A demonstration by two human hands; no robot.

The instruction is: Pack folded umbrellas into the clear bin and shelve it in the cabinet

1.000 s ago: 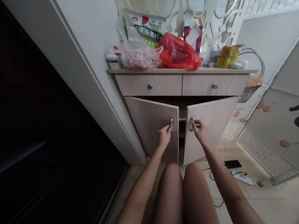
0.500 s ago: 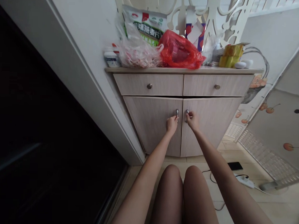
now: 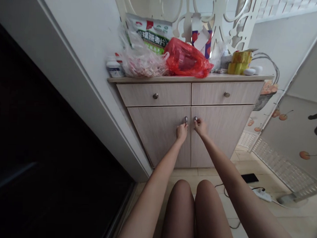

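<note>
A pale wood cabinet [image 3: 160, 140] stands against the wall with both lower doors closed flush. My left hand [image 3: 181, 132] pinches the metal handle of the left door [image 3: 186, 120]. My right hand [image 3: 200, 127] grips the metal handle of the right door [image 3: 195, 119]. Both arms are stretched forward over my knees. Above the doors are two shut drawers, each with a round knob [image 3: 155, 96].
The cabinet top holds a red plastic bag [image 3: 186, 59], a clear bag [image 3: 143, 61], a green-and-white food packet [image 3: 151, 32] and yellow packs [image 3: 238, 62]. On the tiled floor at right lie a black phone [image 3: 248, 177] and a white power strip [image 3: 262, 195]. A dark doorway fills the left.
One second ago both doors stood ajar, showing the dark inside. They swung inward with my hands on the handles and now sit closed. My arms have stretched further forward.
</note>
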